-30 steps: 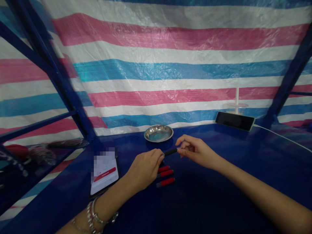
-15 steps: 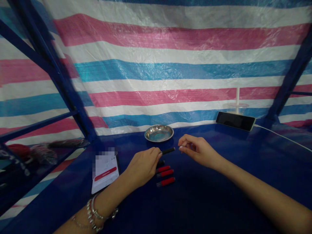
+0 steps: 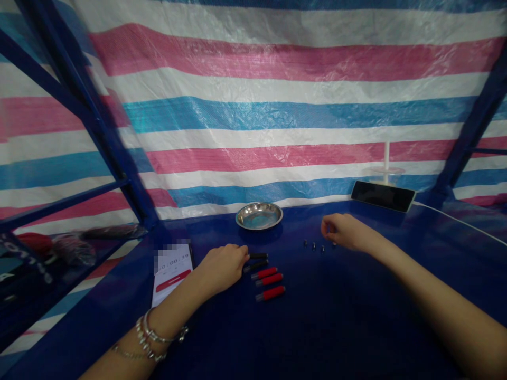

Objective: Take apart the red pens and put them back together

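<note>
My left hand [image 3: 225, 268] lies low over the blue table with its fingers pinched at the near end of a short black pen-like tube [image 3: 259, 256]. Right below that is a second black tube [image 3: 256, 266] with a clear end. Three red tubes with clear ends follow: an upper one [image 3: 264, 273], a middle one [image 3: 269, 280] and a lower one [image 3: 270, 294]. On the right, my right hand [image 3: 344, 231] has its fingers curled together; whatever they hold, if anything, is hidden. Several small shiny metal pieces [image 3: 314, 246] stand beside and below it.
A shallow oval steel dish [image 3: 259, 228] sits at the back of the table [image 3: 340, 311]. At left lies a phone [image 3: 173, 285] showing a timer. A dark-screened device [image 3: 383, 196] with a white cable leans at the back right, before a lidded cup with a straw [image 3: 386, 156]. Blue frame posts [image 3: 114, 158] flank the striped sheet.
My left hand has moved left and down, bringing the black tube beside the other one. My right hand has drawn away to the right, uncovering the small metal pieces.
</note>
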{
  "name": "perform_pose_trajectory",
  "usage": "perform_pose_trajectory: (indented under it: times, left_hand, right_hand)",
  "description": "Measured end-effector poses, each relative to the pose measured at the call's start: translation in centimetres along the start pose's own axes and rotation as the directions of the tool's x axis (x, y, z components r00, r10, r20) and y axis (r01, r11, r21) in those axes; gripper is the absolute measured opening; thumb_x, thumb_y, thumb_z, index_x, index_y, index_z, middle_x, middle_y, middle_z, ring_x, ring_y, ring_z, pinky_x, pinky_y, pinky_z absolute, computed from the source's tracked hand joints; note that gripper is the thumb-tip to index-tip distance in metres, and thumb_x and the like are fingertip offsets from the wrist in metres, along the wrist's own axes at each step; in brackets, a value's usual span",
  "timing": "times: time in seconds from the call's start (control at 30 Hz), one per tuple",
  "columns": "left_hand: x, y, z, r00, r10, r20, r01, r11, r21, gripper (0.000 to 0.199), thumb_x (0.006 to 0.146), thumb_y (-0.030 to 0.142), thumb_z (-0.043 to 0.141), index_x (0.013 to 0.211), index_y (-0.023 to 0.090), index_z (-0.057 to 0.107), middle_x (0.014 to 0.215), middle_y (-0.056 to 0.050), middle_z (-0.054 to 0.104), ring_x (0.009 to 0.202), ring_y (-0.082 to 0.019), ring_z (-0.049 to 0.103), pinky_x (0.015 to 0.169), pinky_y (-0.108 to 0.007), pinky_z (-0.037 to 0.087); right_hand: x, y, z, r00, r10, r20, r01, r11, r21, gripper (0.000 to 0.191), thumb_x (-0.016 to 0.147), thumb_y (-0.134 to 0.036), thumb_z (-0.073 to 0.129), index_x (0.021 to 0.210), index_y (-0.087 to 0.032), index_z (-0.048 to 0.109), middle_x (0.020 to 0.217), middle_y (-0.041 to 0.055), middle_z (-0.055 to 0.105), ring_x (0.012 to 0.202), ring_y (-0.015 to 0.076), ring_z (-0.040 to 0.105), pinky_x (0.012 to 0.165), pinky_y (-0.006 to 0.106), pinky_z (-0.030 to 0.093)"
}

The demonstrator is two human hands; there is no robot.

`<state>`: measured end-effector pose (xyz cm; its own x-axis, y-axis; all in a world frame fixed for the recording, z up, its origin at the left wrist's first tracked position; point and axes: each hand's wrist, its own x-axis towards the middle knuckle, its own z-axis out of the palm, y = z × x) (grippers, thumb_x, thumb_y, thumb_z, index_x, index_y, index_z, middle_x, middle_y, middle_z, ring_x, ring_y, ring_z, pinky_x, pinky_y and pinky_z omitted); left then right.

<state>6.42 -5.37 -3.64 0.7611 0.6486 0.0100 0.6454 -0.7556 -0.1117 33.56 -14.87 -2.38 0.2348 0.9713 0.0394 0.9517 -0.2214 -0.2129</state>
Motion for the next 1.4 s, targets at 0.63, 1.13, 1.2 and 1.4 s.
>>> perform_pose_trajectory:
  times: [0.63,1.13,1.2,1.4]
  left_hand:
    - [-0.7,0.5,-0.9,0.996,0.094,0.000,-0.091,0.966,-0.243,0.033,0.083,0.045,0.032,0.095,0.019,0.048,0.091,-0.005,0.048,0.078,-0.018,0.052,0.070,-0.033,0.041]
    - [-0.4,1.6,-0.9,0.984,0.175,-0.036,-0.171,0.865,-0.472,0.025,0.082,0.036,0.037,0.093,0.017,0.048,0.089,-0.003,0.048,0.075,-0.012,0.047,0.069,-0.025,0.038]
    - [-0.5,1.7,-0.8,0.982,0.184,-0.050,-0.186,0.864,-0.468,0.024,0.082,0.035,0.037,0.093,0.017,0.048,0.088,-0.002,0.049,0.075,-0.012,0.047,0.069,-0.025,0.038]
    - [-0.6,1.8,-0.7,0.982,0.173,-0.072,-0.187,0.895,-0.406,0.023,0.083,0.035,0.037,0.095,0.019,0.047,0.091,-0.003,0.048,0.082,-0.014,0.047,0.072,-0.026,0.038]
  right_hand:
    - [0.4,0.9,0.9,0.960,0.087,0.265,-0.078,0.996,-0.044,0.022,0.061,-0.005,0.043,0.076,-0.015,0.056,0.067,0.0052,0.059,0.060,0.0130,0.056,0.049,0.020,0.034]
    - [-0.2,0.3,0.2,0.972,0.104,0.209,-0.073,0.986,-0.152,0.017,0.067,-0.023,0.056,0.082,-0.018,0.056,0.082,0.0073,0.056,0.070,0.0189,0.055,0.053,0.024,0.033]
    - [-0.3,0.2,0.2,0.978,0.091,0.188,-0.061,0.986,-0.157,0.019,0.067,-0.026,0.056,0.086,-0.019,0.055,0.084,0.0072,0.056,0.072,0.0195,0.055,0.054,0.025,0.033]
    - [-0.6,-0.3,0.2,0.983,-0.009,0.185,0.028,0.994,-0.103,0.024,0.070,-0.028,0.055,0.092,-0.022,0.054,0.084,0.0057,0.055,0.072,0.0164,0.054,0.057,0.023,0.034]
